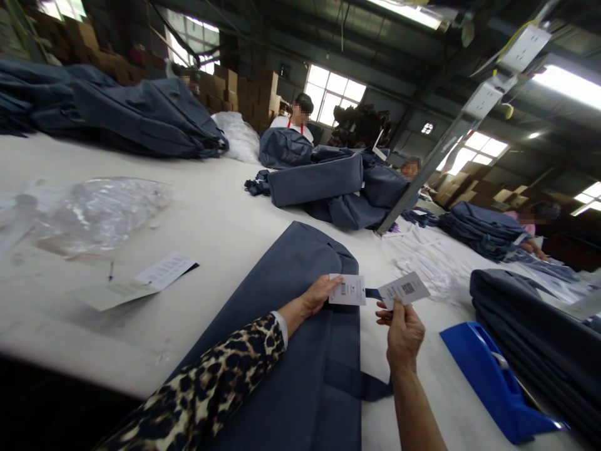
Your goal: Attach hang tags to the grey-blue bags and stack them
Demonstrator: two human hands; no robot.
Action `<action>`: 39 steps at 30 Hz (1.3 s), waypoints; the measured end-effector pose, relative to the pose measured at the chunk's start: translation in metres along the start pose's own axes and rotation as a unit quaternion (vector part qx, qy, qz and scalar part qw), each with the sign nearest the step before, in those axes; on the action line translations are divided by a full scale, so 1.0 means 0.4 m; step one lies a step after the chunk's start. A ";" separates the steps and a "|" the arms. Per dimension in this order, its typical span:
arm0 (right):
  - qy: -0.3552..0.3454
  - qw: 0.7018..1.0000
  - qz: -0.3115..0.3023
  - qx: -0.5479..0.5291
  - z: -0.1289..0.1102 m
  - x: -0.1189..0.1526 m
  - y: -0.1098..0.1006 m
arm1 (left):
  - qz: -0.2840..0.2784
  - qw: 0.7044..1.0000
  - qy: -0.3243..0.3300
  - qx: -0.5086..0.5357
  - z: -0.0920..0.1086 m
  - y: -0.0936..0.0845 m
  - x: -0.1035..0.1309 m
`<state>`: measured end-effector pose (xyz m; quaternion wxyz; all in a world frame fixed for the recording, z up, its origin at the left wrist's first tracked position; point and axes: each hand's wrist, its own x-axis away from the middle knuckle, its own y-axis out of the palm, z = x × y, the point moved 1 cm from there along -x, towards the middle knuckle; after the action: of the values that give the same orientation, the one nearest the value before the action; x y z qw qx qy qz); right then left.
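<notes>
A dark blue fabric bag (291, 313) lies flat on the white table in front of me. Over its right edge, my left hand (317, 295) pinches a white hang tag (348, 290) printed with a barcode. My right hand (404, 329) grips a second white card (404, 290) bearing a square code, just right of the bag. Between the two cards runs a short dark strap (374, 293). A dark strap loop (375, 385) sticks out from the bag's lower right side.
A blue tag-gun-like plastic tool or dustpan (498, 376) lies at right beside stacked dark bags (530, 338). More bags (319, 178) are piled ahead, near a slanted metal post (432, 163) with sockets. Clear plastic (107, 207) and printed cards (166, 270) lie left. Other people (300, 113) are behind.
</notes>
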<state>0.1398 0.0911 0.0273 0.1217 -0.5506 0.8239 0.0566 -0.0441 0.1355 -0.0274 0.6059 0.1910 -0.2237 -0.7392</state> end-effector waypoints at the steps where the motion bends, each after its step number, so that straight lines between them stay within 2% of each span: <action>1: 0.004 1.000 -0.009 0.011 0.003 -0.008 -0.004 | -0.008 1.000 0.001 0.003 0.002 0.001 0.001; 4: 0.012 0.999 -0.029 0.014 0.007 -0.031 -0.017 | -0.025 1.000 0.002 0.013 0.007 0.002 0.003; 9: 0.007 1.000 -0.015 -0.017 -0.019 -0.054 -0.037 | -0.031 0.999 0.001 0.025 0.007 -0.002 0.003; 15: 0.110 0.987 -0.116 0.020 -0.039 -0.071 -0.051 | -0.033 0.999 -0.001 0.037 0.005 0.000 0.003; 19: 0.054 0.980 -0.152 0.118 -0.020 -0.096 -0.058 | -0.027 0.998 -0.007 0.049 0.011 -0.001 0.005; 22: 0.006 0.941 -0.219 0.258 -0.002 -0.122 -0.052 | -0.025 0.998 -0.019 0.055 0.018 -0.002 0.006; 24: 0.002 0.913 -0.270 0.306 0.005 -0.137 -0.041 | -0.023 0.998 -0.028 0.056 0.021 -0.002 0.007; 28: 0.013 0.894 -0.310 0.322 0.006 -0.151 -0.016 | -0.002 0.998 -0.033 0.058 0.025 0.000 0.010; 33: 0.020 0.896 -0.317 0.311 0.001 -0.155 -0.008 | 0.028 0.997 -0.029 0.067 0.030 -0.001 0.011; 39: 0.014 0.885 -0.338 0.319 -0.015 -0.194 -0.014 | 0.023 0.997 -0.022 0.069 0.029 0.002 0.010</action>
<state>0.1723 0.1568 0.0538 0.2911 -0.7278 0.5629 -0.2621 -0.0507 0.1326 -0.0175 0.6030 0.2107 -0.2922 -0.7118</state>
